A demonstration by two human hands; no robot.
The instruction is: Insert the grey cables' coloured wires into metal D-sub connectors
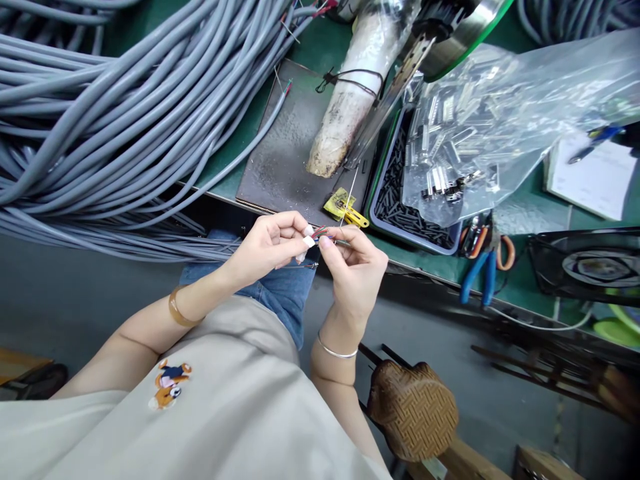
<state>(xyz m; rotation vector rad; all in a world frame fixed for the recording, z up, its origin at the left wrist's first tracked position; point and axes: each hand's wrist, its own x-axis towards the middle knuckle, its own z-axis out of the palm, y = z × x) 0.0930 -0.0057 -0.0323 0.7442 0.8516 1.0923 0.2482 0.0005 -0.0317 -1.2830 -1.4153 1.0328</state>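
Thin coloured wires (320, 233), red, green and blue among them, run between my two hands just in front of the table edge. My left hand (273, 243) is closed, pinching them from the left; white pieces at its fingertips look like tape or finger covers. From the right, my right hand (353, 257) pinches the same wires between thumb and fingers. A thin pale strand (351, 193) drops toward the right hand from above. Beyond the hands, a yellow plastic tool (347, 208) lies at the near edge of a dark board (285, 147).
Thick grey cables (165, 113) cover the table's left side. A white wrapped tool (345, 100) overhangs the board. To the right are a bin of small black tubes (395, 193), a bag of clear parts (450, 133), blue-handled pliers (480, 273) and papers (590, 173). A wooden stool (415, 410) stands below.
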